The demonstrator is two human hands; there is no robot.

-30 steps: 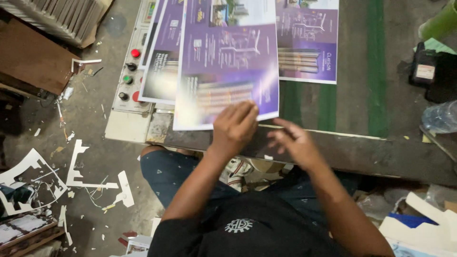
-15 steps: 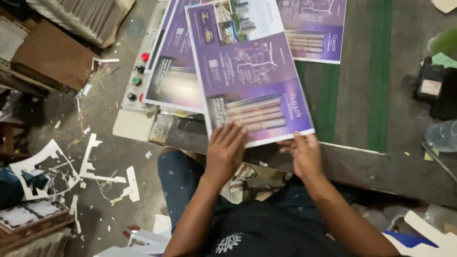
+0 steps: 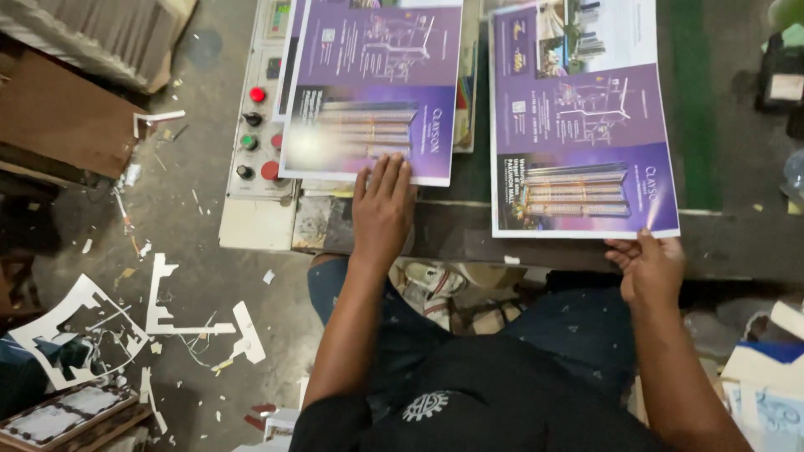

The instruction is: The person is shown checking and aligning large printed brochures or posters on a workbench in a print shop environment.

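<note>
left hand (image 3: 381, 209) flat on the left poster (image 3: 368, 88) — right hand (image 3: 649, 266) pinching the right poster (image 3: 578, 125).

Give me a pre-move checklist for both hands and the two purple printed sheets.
1. Left hand flat on the left purple sheet, fingers on its lower edge: ok.
2. Right hand has a grip on the bottom edge of the right purple sheet: ok.
3. The two sheets lie apart, not overlapping: ok.
4. Right sheet fully supported: not ok, its lower edge overhangs the table edge.
5. Left sheet clear of the control panel buttons: ok, beside them.
6. One sheet or several under the left hand: cannot tell.
</note>
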